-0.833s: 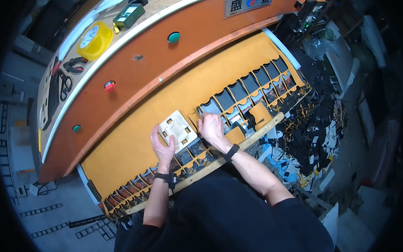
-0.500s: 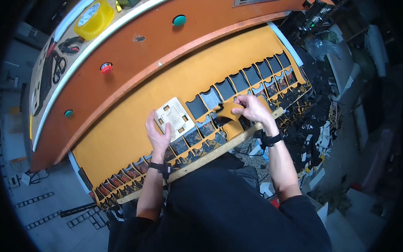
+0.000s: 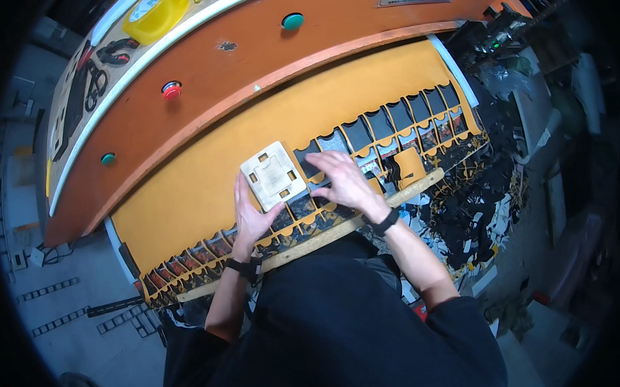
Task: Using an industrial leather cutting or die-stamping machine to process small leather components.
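Observation:
A pale square cutting die (image 3: 273, 175) with rectangular slots lies on the tan-orange sheet (image 3: 208, 169), beside its row of cut-out openings. My left hand (image 3: 253, 217) grips the die's lower left corner, fingers along the left side and thumb at the lower edge. On the die's other side, my right hand (image 3: 344, 183) hovers with fingers spread and nothing in it. Loose cut orange pieces (image 3: 408, 169) rest to the right of that hand, on the cut strip.
A wooden bar (image 3: 322, 237) runs along the near edge. Behind the sheet is an orange machine beam (image 3: 218, 74) with a red button (image 3: 171, 90) and green buttons (image 3: 292, 21). Yellow tape (image 3: 154, 14) and scissors (image 3: 95, 90) lie on top. Scraps (image 3: 470, 199) heap at right.
My right hand has let go of a curved orange piece and moved left to the die, opening its fingers. The left hand stays at the die. The whole view has shifted slightly.

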The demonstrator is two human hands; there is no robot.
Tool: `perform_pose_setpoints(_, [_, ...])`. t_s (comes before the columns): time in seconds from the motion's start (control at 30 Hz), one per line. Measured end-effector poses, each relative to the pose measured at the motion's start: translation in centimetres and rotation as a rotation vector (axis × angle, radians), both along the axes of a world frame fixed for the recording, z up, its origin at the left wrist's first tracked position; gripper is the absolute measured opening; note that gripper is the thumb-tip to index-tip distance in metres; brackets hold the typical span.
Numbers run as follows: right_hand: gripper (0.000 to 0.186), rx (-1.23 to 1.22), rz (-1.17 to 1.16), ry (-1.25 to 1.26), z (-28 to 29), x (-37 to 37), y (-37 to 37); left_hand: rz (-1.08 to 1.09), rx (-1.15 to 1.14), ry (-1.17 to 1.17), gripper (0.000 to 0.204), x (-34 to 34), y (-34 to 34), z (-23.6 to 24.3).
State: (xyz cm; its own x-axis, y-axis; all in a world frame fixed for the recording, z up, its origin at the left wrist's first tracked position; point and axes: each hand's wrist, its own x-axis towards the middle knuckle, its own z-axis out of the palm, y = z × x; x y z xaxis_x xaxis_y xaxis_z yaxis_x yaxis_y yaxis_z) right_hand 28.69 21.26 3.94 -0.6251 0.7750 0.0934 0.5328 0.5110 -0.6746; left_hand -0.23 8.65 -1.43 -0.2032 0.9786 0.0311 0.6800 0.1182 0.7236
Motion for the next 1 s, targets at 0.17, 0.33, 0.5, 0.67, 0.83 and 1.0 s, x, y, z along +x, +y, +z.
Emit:
perform_pose_setpoints(0.17, [0.091, 0.039, 0.079, -0.023, -2.1, -3.4, -0.7, -0.027, -0.057, 0.108, 0.139, 1.2, 0.4, 1.1])
perform_pose_setpoints(0.33, [0.093, -0.029, -0.021, 0.039, -2.2, -2.7, -0.2, -0.021, -0.079, 0.144, 0.136, 2.4, 1.9, 2.9])
perform_pose_setpoints(0.5, [0.097, -0.113, -0.093, 0.054, -2.4, -1.2, 0.3, -0.014, -0.078, 0.053, 0.134, 3.7, 3.1, 3.3])
perform_pose_setpoints(0.67, [0.1, -0.161, -0.062, 0.083, -3.8, -1.1, 0.1, -0.006, -0.053, 0.048, 0.135, 3.5, 2.2, 1.9])
perform_pose_setpoints(0.83, [0.1, -0.173, -0.052, 0.161, -4.0, -0.6, 0.0, -0.014, -0.023, 0.061, 0.137, 3.5, 1.8, 0.6])
perform_pose_setpoints(1.0, [0.098, -0.193, -0.037, 0.167, -4.5, -0.4, 0.2, -0.036, 0.002, 0.064, 0.137, 3.4, 1.9, 0.4])
